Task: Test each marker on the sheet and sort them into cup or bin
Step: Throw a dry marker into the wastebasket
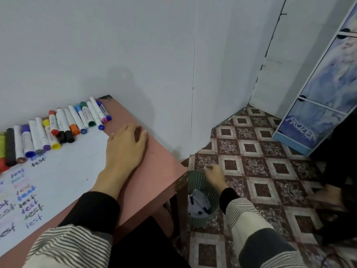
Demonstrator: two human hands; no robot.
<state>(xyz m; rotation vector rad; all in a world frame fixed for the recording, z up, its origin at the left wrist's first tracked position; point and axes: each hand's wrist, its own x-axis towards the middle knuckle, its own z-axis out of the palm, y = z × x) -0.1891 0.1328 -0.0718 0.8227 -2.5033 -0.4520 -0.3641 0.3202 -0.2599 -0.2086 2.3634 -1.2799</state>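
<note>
A row of several capped markers in many colours lies along the far edge of a white sheet, which carries "test" written in several colours. My left hand rests flat, fingers straight, on the sheet's right edge and the pink table. My right hand hangs over the rim of a green mesh bin on the floor beside the table, fingers loosely curled with nothing visible in them. Inside the bin lie crumpled white paper and some markers. No cup is in view.
A grey wall runs right behind the table. The patterned tile floor spreads to the right. A blue drawer cabinet stands at the far right, with a dark shape beside it.
</note>
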